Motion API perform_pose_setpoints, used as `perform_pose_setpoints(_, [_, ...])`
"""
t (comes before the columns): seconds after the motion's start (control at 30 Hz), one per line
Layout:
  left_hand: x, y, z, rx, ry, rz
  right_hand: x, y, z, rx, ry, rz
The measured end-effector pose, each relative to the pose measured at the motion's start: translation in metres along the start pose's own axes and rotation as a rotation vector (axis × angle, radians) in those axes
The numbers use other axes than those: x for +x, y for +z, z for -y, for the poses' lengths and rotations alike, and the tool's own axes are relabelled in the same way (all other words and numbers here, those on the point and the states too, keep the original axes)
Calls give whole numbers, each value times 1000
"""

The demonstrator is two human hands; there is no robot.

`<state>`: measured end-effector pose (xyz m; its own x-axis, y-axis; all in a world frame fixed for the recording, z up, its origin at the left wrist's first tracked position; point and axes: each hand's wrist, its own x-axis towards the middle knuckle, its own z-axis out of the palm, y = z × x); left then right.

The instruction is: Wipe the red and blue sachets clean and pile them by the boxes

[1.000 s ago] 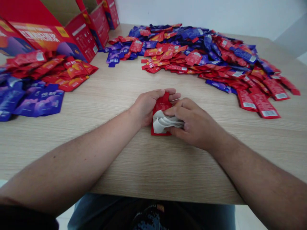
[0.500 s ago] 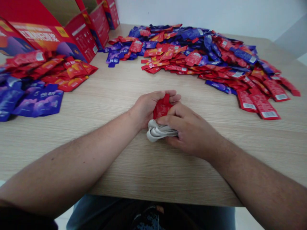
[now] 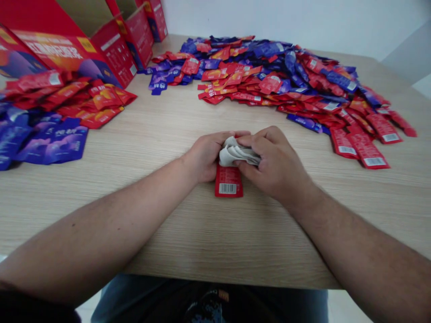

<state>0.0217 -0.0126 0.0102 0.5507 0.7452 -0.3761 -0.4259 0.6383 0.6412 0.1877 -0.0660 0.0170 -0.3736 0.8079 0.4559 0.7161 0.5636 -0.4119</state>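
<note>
Head view: your right hand (image 3: pixel 276 163), closed on the cloth (image 3: pixel 231 152), shifts up the red pouch (image 3: pixel 228 175), exposing its barcode (image 3: pixel 227 188); your half-curled left hand (image 3: pixel 204 156) cradles it.

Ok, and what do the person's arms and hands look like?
The left hand and right hand wear no gloves, and no watch or bracelet shows. Both forearms are bare; a black sleeve shows only on the left.

A pale wood-grain table (image 3: pixel 164 121) bears heaped packets (image 3: pixel 266 83) and red cartons (image 3: pixel 112 51).
</note>
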Motion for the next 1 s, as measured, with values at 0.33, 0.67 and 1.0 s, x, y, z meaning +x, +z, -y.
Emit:
perform_pose_setpoints(0.33, [1, 3, -1, -47, -11, -24, 1, 0, -11, 6, -15, 6])
perform_pose_setpoints(0.67, [1, 3, 4, 0, 60, 10, 8, 6, -22, -61, 135, -151])
perform_pose_setpoints(1.0, [3, 2, 4, 160, 186, -113, 6, -7, -34, -70, 109, -139])
